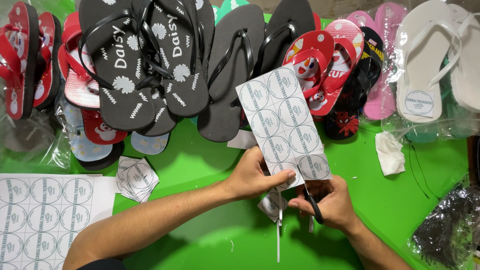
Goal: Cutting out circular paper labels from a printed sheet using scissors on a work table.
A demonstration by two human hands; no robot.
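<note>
My left hand (pixel 252 176) pinches the lower edge of a white strip of round printed labels (pixel 282 117), which stands up over the green table (pixel 200 165). My right hand (pixel 330 202) grips black-handled scissors (pixel 314 205), their blades at the strip's bottom edge between two label rows. Cut label pieces (pixel 272 204) and thin paper trimmings hang and lie just under my hands.
Rows of flip-flops line the back: black ones (pixel 150 65), red ones (pixel 20 55), pink and white ones in clear wrap (pixel 430 65). A full label sheet (pixel 42 215) lies at left, a small stack of cut labels (pixel 137 177) beside it. Crumpled tissue (pixel 390 152) and black plastic (pixel 447 227) sit right.
</note>
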